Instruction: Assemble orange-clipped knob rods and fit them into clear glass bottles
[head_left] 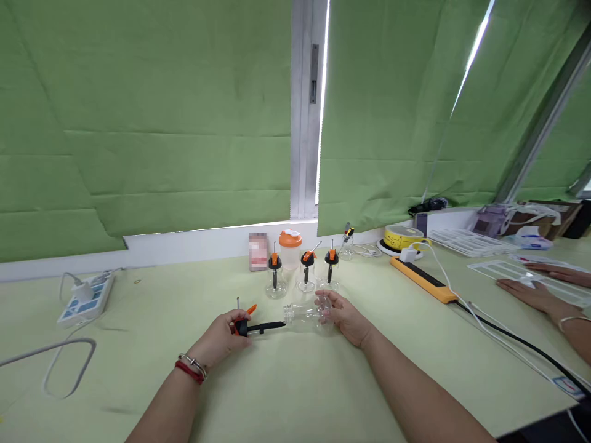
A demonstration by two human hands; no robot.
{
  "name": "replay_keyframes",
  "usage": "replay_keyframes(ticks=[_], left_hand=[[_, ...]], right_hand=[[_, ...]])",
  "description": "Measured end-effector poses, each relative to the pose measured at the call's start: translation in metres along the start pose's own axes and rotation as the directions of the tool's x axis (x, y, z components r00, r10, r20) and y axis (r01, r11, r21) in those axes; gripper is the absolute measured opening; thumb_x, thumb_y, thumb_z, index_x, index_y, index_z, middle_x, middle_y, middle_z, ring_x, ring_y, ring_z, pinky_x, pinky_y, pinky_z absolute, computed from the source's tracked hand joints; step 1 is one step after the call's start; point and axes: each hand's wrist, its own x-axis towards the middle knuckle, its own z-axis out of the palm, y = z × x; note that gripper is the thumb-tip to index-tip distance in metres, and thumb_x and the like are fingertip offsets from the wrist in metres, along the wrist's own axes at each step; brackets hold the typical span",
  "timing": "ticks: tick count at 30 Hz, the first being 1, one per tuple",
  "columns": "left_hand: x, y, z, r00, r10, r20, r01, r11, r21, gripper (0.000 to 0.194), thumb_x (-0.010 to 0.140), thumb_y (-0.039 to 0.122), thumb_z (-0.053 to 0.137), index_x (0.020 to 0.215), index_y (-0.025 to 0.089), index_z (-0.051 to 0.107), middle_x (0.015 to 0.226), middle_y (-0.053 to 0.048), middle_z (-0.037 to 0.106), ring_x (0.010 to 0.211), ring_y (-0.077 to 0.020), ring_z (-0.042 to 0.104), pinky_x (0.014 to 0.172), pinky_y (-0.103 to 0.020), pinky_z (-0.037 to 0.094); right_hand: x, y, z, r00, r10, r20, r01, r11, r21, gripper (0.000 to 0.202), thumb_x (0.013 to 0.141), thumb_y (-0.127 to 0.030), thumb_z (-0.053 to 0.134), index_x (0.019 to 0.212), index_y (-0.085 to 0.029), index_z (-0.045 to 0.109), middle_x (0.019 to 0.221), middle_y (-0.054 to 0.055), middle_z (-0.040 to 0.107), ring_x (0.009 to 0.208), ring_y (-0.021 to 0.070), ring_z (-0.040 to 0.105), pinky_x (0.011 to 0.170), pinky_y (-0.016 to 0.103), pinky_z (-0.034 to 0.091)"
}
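Observation:
My left hand [228, 332] is closed around a black-and-orange bottle lid [241, 327], whose long black stem points right, towards a glass bottle. That clear bottle [302, 312] lies sideways, its open neck facing the stem's tip. My right hand [344, 317] grips the bottle by its wide base end. Bottle and stem are close together, and I cannot tell whether they touch. Behind them stand three similar clear bottles, a left one [276, 284], a middle one [306, 280] and a right one [330, 277], each with a black-and-orange lid on top.
Behind the bottles are an orange-lidded container [290, 249] and a blurred pink box [258, 252]. A white power strip [87, 301] lies left, an orange-and-black one [422, 280] right with cables. A yellow round container [403, 239] stands behind it. Another person's hands [530, 295] rest at far right.

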Motion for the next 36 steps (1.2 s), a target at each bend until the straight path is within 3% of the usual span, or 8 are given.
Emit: replay_keyframes(ticks=[9, 20, 36], left_hand=[[-0.004, 0.006, -0.006, 1.0, 0.013, -0.014, -0.014, 0.999, -0.046, 0.046, 0.055, 0.024, 0.073, 0.098, 0.019, 0.059, 0.078, 0.0, 0.06, 0.074, -0.0172, 0.055, 0.07, -0.027, 0.041], [-0.006, 0.019, 0.024, 0.997, 0.075, 0.013, -0.073, 0.991, -0.114, 0.047, 0.056, 0.028, 0.076, 0.098, 0.017, 0.06, 0.086, -0.003, 0.061, 0.077, -0.0163, 0.053, 0.072, -0.028, 0.043], [-0.006, 0.018, 0.033, 0.99, 0.115, 0.08, -0.095, 0.971, -0.218, 0.048, 0.056, 0.023, 0.077, 0.101, 0.016, 0.059, 0.084, -0.002, 0.063, 0.076, -0.0158, 0.056, 0.071, -0.027, 0.045]], right_hand=[[0.001, 0.001, -0.003, 1.0, 0.007, -0.018, -0.007, 1.0, 0.003, 0.047, 0.061, -0.024, 0.075, 0.106, -0.024, 0.06, 0.101, 0.005, 0.054, 0.087, 0.0181, 0.053, 0.07, 0.031, 0.046], [-0.001, 0.009, 0.013, 0.997, -0.005, 0.075, 0.002, 0.999, 0.035, 0.044, 0.064, -0.021, 0.074, 0.106, -0.023, 0.059, 0.099, 0.004, 0.054, 0.083, 0.0154, 0.052, 0.068, 0.029, 0.046], [-0.004, 0.012, 0.031, 0.992, 0.009, 0.128, -0.014, 0.999, 0.037, 0.045, 0.064, -0.022, 0.074, 0.106, -0.023, 0.058, 0.1, 0.004, 0.054, 0.086, 0.0169, 0.052, 0.072, 0.031, 0.047]])
